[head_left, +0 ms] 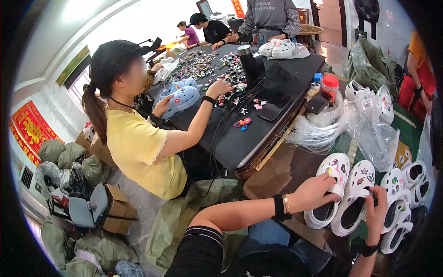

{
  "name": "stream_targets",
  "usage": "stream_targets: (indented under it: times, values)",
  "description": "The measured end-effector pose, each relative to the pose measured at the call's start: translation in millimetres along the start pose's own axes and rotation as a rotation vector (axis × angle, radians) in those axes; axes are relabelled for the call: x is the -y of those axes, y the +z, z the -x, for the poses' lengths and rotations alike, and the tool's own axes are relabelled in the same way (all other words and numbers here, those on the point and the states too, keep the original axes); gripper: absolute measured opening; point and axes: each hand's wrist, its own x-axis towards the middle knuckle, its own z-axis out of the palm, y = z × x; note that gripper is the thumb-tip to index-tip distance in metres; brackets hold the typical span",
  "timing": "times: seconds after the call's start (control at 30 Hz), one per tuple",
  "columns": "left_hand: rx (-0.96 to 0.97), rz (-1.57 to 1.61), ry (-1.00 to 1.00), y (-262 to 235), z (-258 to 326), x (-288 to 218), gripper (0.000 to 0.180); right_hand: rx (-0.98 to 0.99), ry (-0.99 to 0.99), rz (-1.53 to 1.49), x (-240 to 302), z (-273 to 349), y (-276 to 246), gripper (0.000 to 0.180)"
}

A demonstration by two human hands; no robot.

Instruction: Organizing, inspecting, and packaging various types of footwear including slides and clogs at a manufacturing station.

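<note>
A pair of white clogs with colourful charms on their toes stands side by side on the brown table in front of me. My left hand [314,193] is closed on the left white clog [338,166], fingers over its upper and thumb at the opening. The right white clog [353,203] is gripped at the side of its opening by my right hand [377,210], whose fingers are bent. Several more white clogs with charms [395,183] lie just right of that hand. A dark band and a bracelet circle my left wrist.
A bundle of clear plastic strands [314,134], a red-lidded jar [329,85] and plastic bags [383,147] lie beyond the clogs. To the left, a co-worker in yellow holds a light blue clog [184,99] at a black table [230,143] with scattered charms. Sacks [198,221] lie below.
</note>
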Motion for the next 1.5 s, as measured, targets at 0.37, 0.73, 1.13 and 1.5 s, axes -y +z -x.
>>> stream_targets:
  times: [0.37,0.73,1.13,1.5]
  values:
    - [-0.413,-0.304,0.792,43,56,10,0.035,-0.329,-0.009,-0.025,14,41,-17,0.030]
    - [-0.367,-0.152,0.617,47,40,5,0.014,0.083,-0.104,-0.106,66,51,13,0.012]
    - [-0.605,0.690,-0.082,-24,73,-5,0.007,0.056,0.206,-0.076,32,37,40,0.021]
    - [-0.327,0.977,-0.075,-17,81,-6,0.006,0.104,0.303,-0.197,44,33,39,0.032]
